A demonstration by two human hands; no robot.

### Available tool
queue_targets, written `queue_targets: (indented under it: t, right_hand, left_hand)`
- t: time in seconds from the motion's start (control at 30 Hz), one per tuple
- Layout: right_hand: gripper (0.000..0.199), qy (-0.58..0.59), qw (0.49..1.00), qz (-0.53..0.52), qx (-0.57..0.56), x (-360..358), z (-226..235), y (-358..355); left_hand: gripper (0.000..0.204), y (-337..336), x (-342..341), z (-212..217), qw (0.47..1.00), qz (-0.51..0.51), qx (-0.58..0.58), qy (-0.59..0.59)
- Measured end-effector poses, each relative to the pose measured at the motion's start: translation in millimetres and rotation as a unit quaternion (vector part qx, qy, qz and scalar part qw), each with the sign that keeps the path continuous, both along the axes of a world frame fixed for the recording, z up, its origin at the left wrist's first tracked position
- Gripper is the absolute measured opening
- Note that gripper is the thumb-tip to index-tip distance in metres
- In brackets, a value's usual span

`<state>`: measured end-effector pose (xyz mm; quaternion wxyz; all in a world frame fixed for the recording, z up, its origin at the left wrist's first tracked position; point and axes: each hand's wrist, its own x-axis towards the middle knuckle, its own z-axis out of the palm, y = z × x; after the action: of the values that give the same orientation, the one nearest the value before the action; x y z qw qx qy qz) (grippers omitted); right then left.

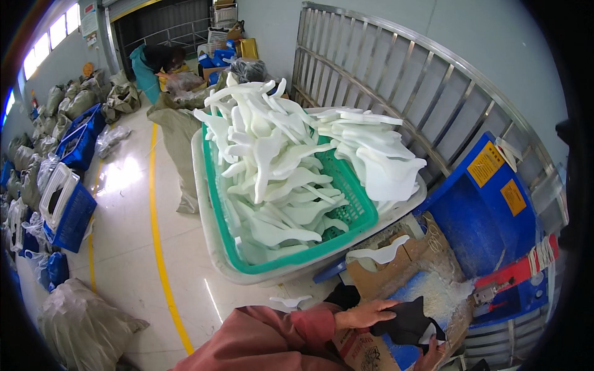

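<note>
Daylight enters through high windows (49, 40) far up-left of the hands and throws white glare on the glossy floor (124, 176). The scene is bright and fairly sharp; fisheye bending curves the railing (396, 80), and corners fall black.

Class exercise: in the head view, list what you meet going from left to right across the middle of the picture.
Blue crates → yellow floor line → green basket piled with white plastic pieces → blue machine → metal railing.
</note>
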<state>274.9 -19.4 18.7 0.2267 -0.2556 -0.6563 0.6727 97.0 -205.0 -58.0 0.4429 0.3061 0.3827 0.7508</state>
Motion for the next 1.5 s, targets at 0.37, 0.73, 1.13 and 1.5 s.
queue_targets:
  t: [0.37,0.73,1.13,1.5]
  right_hand:
    - [0.02,-0.031,0.993,-0.012,0.113,14.2,-8.8,50.5]
    - [0.021,-0.094,0.984,-0.069,0.137,4.2,0.5,93.3]
    - [0.023,-0.232,0.951,0.092,0.183,-44.2,52.1,193.9]
    - [0.032,-0.159,0.976,0.097,0.114,-70.3,46.7,205.8]
  left_hand:
    - [0.048,8.8,11.3,30.9,0.996,-0.008,-0.08,-0.048]
    - [0.038,60.8,1.1,41.8,0.977,-0.037,-0.174,-0.119]
    - [0.016,108.9,-8.3,65.2,0.985,0.016,-0.117,-0.122]
    - [0.03,107.7,-19.5,71.7,0.983,0.035,-0.119,-0.133]
